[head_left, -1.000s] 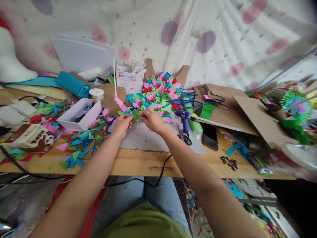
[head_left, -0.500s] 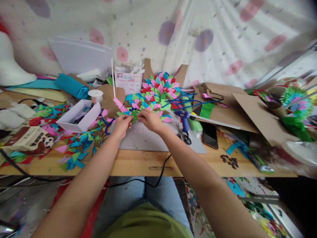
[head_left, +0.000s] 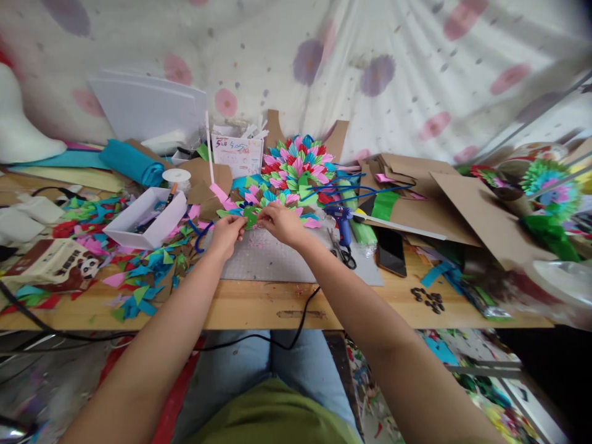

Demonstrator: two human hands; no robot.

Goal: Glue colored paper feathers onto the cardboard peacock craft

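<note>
Between my two hands is a green paper cutout [head_left: 250, 216] with a dark blue tuft at its top, over the grey mat. My left hand [head_left: 227, 234] pinches its left edge between thumb and fingers. At the cutout's right side, my right hand [head_left: 280, 223] has its fingers pressed together; whatever is between the fingertips is hidden. Just behind lies a craft piece of layered paper petals [head_left: 298, 160] in pink, green, blue and red. Another green cutout [head_left: 305, 184] rests against those petals.
A blue glue gun [head_left: 341, 221] and black-handled scissors [head_left: 346, 256] lie right of my hands. Left stands a white box [head_left: 145, 228] of tools amid paper scraps. A phone [head_left: 391, 251], dark beads [head_left: 428, 300] and cardboard sheets [head_left: 485, 216] are on the right. A black cable [head_left: 303, 317] crosses the table's front edge.
Both hands stay in nearly the same place. The green cutout has turned slightly and shows a little more of its face. The view has shifted marginally.
</note>
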